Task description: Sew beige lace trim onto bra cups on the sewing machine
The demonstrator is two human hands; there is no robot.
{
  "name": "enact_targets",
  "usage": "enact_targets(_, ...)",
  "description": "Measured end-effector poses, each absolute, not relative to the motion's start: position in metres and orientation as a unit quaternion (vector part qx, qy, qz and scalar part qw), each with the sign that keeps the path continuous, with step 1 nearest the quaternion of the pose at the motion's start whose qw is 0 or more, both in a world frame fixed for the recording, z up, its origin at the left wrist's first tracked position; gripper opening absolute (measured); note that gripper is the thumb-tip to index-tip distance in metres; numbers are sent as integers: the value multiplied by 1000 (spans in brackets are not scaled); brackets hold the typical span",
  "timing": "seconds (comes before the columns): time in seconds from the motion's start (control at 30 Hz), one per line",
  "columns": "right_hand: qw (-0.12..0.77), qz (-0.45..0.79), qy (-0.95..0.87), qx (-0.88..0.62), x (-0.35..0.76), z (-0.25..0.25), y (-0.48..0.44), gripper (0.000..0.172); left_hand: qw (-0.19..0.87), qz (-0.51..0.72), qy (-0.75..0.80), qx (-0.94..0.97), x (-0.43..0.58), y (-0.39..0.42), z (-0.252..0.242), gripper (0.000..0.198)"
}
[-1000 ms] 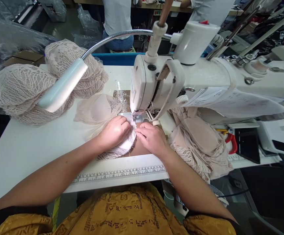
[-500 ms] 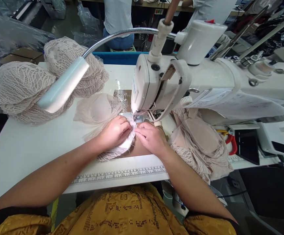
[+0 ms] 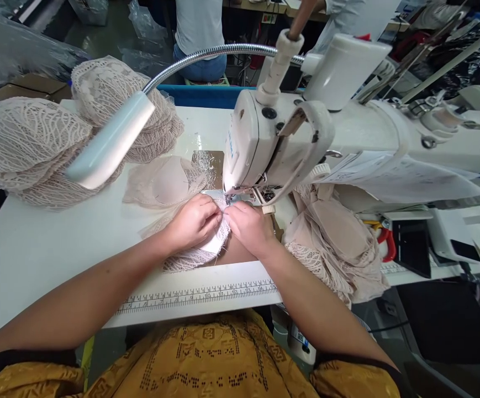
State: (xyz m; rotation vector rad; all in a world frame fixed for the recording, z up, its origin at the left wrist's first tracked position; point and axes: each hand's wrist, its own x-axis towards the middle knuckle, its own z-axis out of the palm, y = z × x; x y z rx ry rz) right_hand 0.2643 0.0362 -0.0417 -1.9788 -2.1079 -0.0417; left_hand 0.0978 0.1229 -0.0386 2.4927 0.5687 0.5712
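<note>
A beige lace bra cup piece point(image 3: 198, 258) lies at the needle of the white sewing machine point(image 3: 248, 143), partly hidden under my hands. My left hand point(image 3: 196, 221) is closed on the lace just left of the presser foot, fingertips pinching its edge. My right hand point(image 3: 248, 225) is closed too, thumb and forefinger on the same edge close to the needle. Behind my left hand a sheer part with a moulded cup point(image 3: 169, 182) spreads over the white table point(image 3: 74, 249). The needle tip is too small to make out.
Stacked lace cups point(image 3: 36, 149) stand at the left under a gooseneck lamp point(image 3: 111, 141). More bra pieces point(image 3: 339, 237) are heaped right of the machine, near red-handled scissors point(image 3: 386, 243). A printed ruler point(image 3: 198, 296) runs along the front edge. Another person point(image 3: 199, 33) sits beyond.
My right hand has moved slightly left and away from me, nearer the needle and my left hand. My left hand stays almost in place on the lace. The view has shifted a little.
</note>
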Motion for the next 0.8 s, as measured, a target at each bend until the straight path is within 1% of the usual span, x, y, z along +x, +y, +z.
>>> enact_targets(0.1,154,0,-720,-677,268,-44,36,25,251,217,209,920,95,123,-38,16)
enact_targets(0.27,189,57,-714,-672,272,-45,36,24,202,215,187,937,96,125,-43,22)
enact_targets(0.4,195,63,-711,-673,272,-45,35,23,150,247,186,939,99,126,-47,23)
enact_targets(0.67,167,7,-742,-649,276,-44,25,25,136,236,180,945,98,125,-47,30)
enact_targets(0.8,146,6,-757,-637,277,-39,21,25,168,250,159,940,95,126,-47,24)
